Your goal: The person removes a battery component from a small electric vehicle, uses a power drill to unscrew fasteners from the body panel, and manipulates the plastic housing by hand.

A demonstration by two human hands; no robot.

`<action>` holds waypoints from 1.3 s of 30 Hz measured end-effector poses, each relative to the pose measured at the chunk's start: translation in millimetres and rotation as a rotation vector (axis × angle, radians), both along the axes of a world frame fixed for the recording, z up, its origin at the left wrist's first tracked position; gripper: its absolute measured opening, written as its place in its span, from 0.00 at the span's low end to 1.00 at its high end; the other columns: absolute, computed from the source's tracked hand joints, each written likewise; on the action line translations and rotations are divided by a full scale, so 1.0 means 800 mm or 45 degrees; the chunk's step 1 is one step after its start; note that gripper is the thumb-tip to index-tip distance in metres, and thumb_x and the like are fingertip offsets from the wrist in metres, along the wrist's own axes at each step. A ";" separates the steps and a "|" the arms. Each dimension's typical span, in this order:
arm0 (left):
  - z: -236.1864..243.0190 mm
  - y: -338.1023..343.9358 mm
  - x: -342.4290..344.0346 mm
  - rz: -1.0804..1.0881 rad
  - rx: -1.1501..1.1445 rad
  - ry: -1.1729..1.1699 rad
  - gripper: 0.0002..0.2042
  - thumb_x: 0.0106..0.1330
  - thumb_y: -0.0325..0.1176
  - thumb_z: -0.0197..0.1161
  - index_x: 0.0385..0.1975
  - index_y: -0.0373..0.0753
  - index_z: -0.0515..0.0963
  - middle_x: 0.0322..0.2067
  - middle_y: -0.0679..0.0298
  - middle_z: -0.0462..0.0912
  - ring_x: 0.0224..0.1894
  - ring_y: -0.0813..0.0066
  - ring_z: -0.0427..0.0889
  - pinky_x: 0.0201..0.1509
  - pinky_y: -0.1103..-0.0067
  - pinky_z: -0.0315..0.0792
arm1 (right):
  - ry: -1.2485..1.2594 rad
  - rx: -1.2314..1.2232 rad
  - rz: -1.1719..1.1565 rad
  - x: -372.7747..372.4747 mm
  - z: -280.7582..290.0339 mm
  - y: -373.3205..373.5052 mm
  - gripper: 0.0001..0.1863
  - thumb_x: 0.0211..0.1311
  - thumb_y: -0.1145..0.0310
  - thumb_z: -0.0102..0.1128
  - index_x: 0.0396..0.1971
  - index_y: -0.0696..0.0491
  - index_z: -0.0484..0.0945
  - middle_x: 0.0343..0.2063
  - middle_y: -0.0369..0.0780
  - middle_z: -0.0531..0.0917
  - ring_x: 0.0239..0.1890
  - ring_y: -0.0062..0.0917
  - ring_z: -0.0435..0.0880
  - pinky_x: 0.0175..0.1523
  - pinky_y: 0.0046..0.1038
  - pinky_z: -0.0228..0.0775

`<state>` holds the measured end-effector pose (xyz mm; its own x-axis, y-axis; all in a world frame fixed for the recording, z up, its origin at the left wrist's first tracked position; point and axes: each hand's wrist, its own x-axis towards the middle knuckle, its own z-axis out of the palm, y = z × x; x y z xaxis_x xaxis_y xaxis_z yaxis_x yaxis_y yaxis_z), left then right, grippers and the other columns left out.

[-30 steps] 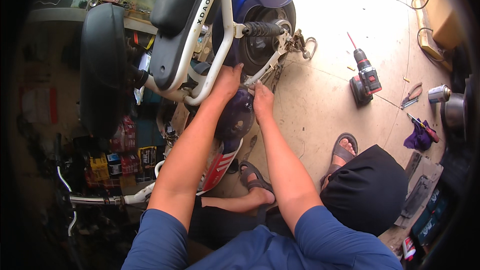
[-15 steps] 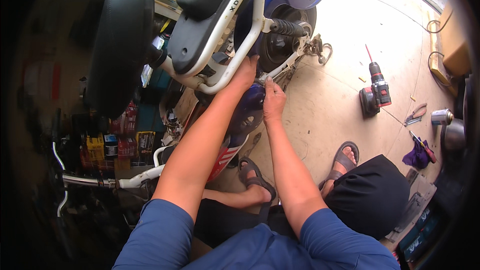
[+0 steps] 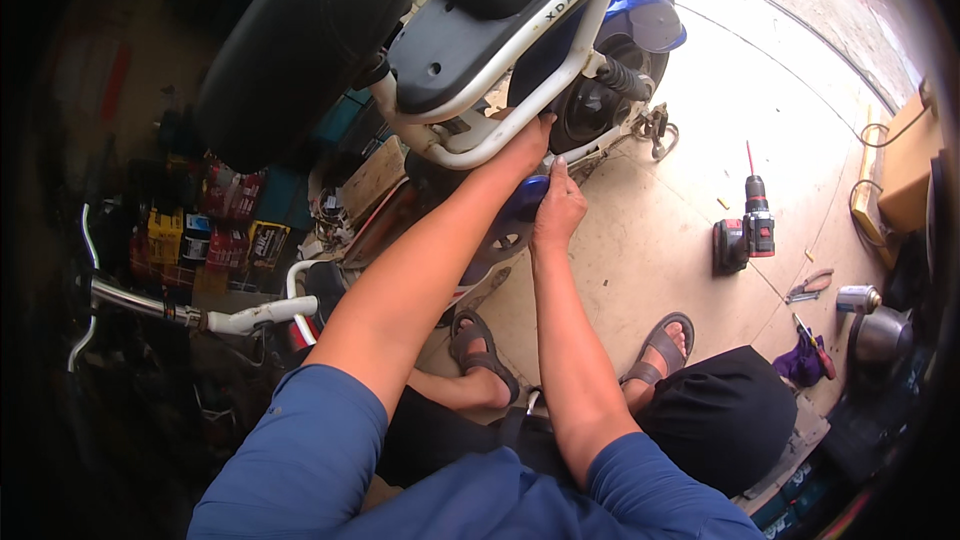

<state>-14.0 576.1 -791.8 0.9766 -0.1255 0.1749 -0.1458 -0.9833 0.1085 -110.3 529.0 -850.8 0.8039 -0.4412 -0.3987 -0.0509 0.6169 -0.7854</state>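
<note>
A small electric scooter stands ahead of me, with a white tube frame [image 3: 500, 145], a black seat [image 3: 320, 30] and a blue rear fender [image 3: 645, 15]. My left hand [image 3: 530, 145] reaches beneath the lower frame tube beside the rear wheel [image 3: 595, 100]; its fingers are mostly hidden. Just to its right, my right hand [image 3: 560, 210] is closed, thumb upward, at the edge of a glossy blue body panel [image 3: 520, 202]. What lies between its thumb and fingers does not show. Close above that thumb runs the silvery swingarm [image 3: 600, 145].
On the floor to the right stands a cordless drill [image 3: 757, 225] with a long bit. Nearby lie pliers [image 3: 810, 285], a spray can [image 3: 858, 298] and a screwdriver on purple cloth [image 3: 803, 360]. A cardboard box [image 3: 905, 160] is farther right. White handlebars [image 3: 250, 318] extend left, by shelved packages [image 3: 230, 190].
My view has shifted, so the scooter appears farther right and slightly lower. Both hands stay at the same spot by the rear wheel, the right still closed.
</note>
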 end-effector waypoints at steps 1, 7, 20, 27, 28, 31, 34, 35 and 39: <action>0.001 0.002 0.002 -0.006 -0.021 0.006 0.26 0.73 0.53 0.59 0.26 0.32 0.81 0.25 0.43 0.82 0.32 0.42 0.84 0.41 0.56 0.77 | 0.027 -0.011 0.011 0.002 0.004 0.001 0.23 0.75 0.55 0.62 0.32 0.62 0.86 0.25 0.30 0.80 0.28 0.14 0.70 0.36 0.22 0.66; 0.014 -0.006 -0.002 -0.077 -0.083 0.157 0.25 0.74 0.52 0.59 0.30 0.32 0.82 0.28 0.44 0.83 0.34 0.44 0.84 0.44 0.58 0.77 | 0.066 -0.124 -0.050 0.011 0.006 -0.005 0.24 0.75 0.55 0.63 0.32 0.64 0.86 0.24 0.31 0.80 0.27 0.15 0.71 0.36 0.24 0.68; 0.089 0.035 -0.146 -0.476 -0.479 -0.062 0.18 0.76 0.36 0.55 0.60 0.35 0.77 0.60 0.47 0.78 0.63 0.50 0.76 0.67 0.65 0.69 | -0.192 0.284 -0.025 -0.005 0.027 -0.001 0.19 0.71 0.55 0.69 0.31 0.58 0.86 0.28 0.31 0.83 0.30 0.14 0.75 0.36 0.20 0.68; 0.027 0.123 -0.338 0.323 -0.897 -0.213 0.20 0.68 0.23 0.59 0.60 0.32 0.74 0.59 0.47 0.78 0.63 0.48 0.77 0.68 0.64 0.70 | -0.165 0.055 0.269 -0.018 0.033 -0.009 0.18 0.61 0.54 0.78 0.33 0.52 0.80 0.30 0.30 0.81 0.32 0.14 0.75 0.39 0.20 0.67; 0.017 0.126 -0.347 0.439 -1.008 -0.146 0.20 0.67 0.24 0.60 0.59 0.32 0.74 0.58 0.46 0.79 0.62 0.47 0.77 0.68 0.64 0.70 | -0.145 0.057 0.317 -0.020 0.038 -0.016 0.18 0.61 0.54 0.78 0.35 0.52 0.80 0.30 0.30 0.81 0.32 0.15 0.76 0.39 0.20 0.67; -0.001 0.131 -0.338 0.493 -1.154 -0.165 0.20 0.67 0.25 0.61 0.60 0.32 0.74 0.57 0.46 0.79 0.62 0.48 0.78 0.68 0.65 0.70 | -0.055 0.060 0.454 -0.032 0.068 -0.021 0.18 0.61 0.56 0.76 0.39 0.51 0.80 0.32 0.31 0.81 0.33 0.17 0.78 0.38 0.21 0.67; -0.015 0.131 -0.334 0.449 -1.127 -0.211 0.22 0.66 0.24 0.63 0.61 0.34 0.73 0.56 0.47 0.80 0.60 0.49 0.79 0.66 0.64 0.71 | -0.055 -0.007 0.560 -0.028 0.061 -0.034 0.19 0.61 0.54 0.75 0.44 0.49 0.79 0.37 0.32 0.81 0.40 0.18 0.78 0.35 0.26 0.67; -0.017 0.131 -0.335 0.425 -1.108 -0.226 0.22 0.66 0.24 0.63 0.61 0.34 0.72 0.56 0.48 0.80 0.59 0.49 0.79 0.66 0.64 0.72 | -0.081 -0.008 0.587 -0.025 0.055 -0.038 0.20 0.61 0.54 0.75 0.45 0.49 0.79 0.38 0.32 0.81 0.41 0.18 0.77 0.34 0.28 0.67; -0.014 0.122 -0.341 0.474 -1.012 -0.182 0.23 0.64 0.24 0.63 0.60 0.34 0.72 0.51 0.49 0.81 0.57 0.48 0.78 0.63 0.63 0.72 | -0.126 -0.040 0.629 -0.021 0.051 -0.045 0.21 0.61 0.53 0.74 0.47 0.49 0.79 0.41 0.33 0.80 0.44 0.20 0.78 0.34 0.34 0.69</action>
